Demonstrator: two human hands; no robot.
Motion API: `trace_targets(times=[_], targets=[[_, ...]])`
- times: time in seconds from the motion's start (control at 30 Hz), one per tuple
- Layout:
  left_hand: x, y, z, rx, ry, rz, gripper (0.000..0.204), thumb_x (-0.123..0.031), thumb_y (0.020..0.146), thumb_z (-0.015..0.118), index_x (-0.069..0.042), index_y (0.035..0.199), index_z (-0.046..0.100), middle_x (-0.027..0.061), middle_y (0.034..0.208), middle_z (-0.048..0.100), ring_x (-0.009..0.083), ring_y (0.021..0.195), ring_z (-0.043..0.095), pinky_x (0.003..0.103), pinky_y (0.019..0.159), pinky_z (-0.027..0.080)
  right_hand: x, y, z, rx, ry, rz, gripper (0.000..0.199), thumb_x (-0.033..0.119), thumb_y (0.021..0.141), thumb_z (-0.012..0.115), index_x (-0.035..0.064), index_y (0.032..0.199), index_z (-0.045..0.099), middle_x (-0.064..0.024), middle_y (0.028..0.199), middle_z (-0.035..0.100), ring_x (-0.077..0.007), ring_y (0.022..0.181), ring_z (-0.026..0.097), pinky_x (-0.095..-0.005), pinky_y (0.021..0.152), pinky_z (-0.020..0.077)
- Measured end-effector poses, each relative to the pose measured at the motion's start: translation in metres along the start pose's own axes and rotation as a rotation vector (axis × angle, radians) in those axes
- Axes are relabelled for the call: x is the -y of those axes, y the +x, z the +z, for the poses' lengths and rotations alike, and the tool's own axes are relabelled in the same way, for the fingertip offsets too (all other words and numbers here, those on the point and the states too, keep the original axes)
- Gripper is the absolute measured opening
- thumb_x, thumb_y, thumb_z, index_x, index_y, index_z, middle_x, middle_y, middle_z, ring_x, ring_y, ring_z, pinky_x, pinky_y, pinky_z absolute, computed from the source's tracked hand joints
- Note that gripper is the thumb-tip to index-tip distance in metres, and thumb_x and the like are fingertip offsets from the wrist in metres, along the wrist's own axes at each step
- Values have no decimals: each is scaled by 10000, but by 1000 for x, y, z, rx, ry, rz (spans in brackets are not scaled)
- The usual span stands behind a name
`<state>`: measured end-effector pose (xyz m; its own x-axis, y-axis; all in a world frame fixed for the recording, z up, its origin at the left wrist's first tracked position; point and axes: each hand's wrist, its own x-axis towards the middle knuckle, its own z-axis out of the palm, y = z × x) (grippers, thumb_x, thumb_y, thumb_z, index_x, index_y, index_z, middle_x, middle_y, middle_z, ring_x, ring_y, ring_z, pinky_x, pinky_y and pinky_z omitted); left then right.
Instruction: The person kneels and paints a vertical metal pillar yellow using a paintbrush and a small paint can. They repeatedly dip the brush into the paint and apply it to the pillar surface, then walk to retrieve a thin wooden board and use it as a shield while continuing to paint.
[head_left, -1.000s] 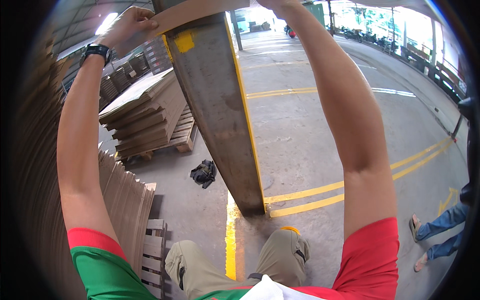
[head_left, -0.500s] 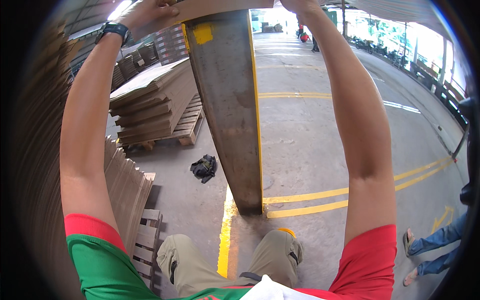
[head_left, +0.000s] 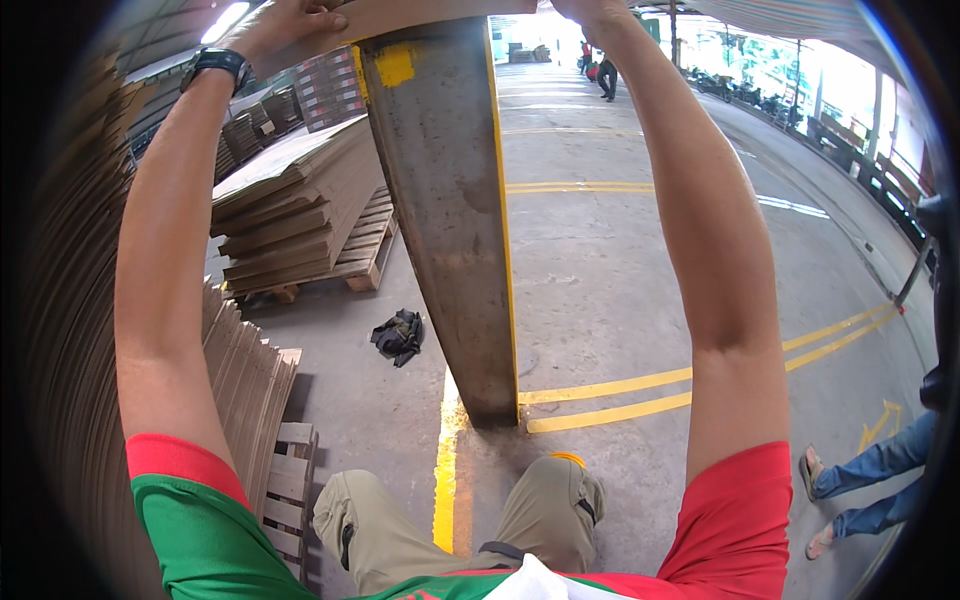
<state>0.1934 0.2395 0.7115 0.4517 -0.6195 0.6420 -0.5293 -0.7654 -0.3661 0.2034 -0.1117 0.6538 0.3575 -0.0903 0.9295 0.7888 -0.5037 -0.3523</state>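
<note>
Both my arms are raised to the top edge of the view, in front of a tall steel column with yellow paint on its edges. A flat brown strip stretches across the column's upper part. At its left end my left hand, with a dark watch on the wrist, is closed on the strip. Near the strip's right end my right hand is closed with curled fingers, partly cut off by the frame. What the strip is made of cannot be told.
Tall stacks of cardboard sheets stand close on my left. Another cardboard stack lies on a wooden pallet. A black crumpled item lies on the floor. A person's jeans-clad legs show at right; people stand far off.
The view has shifted slightly, so the column and stacks sit a little further left. Both hands keep their hold at the strip. More of a distant person shows beside my right forearm.
</note>
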Motion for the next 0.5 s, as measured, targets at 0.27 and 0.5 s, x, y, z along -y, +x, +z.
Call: trace_targets(times=[0.27, 0.5], targets=[[-21, -12, -10, 47, -177, -230, 232, -251, 900, 690, -37, 958, 762, 73, 835, 725, 169, 778, 660, 380, 710, 525, -5, 0, 1, -28, -42, 56, 129, 115, 878, 758, -1, 920, 796, -64, 767, 734, -134, 726, 655, -327, 642, 512], [-16, -10, -5, 72, -281, -228, 204, -210, 905, 662, -35, 926, 764, 8, 723, 672, 100, 665, 585, 334, 606, 486, 11, -8, 1, -33, -64, 2, 157, 148, 903, 737, 28, 981, 801, -72, 748, 729, -137, 708, 650, -321, 629, 506]])
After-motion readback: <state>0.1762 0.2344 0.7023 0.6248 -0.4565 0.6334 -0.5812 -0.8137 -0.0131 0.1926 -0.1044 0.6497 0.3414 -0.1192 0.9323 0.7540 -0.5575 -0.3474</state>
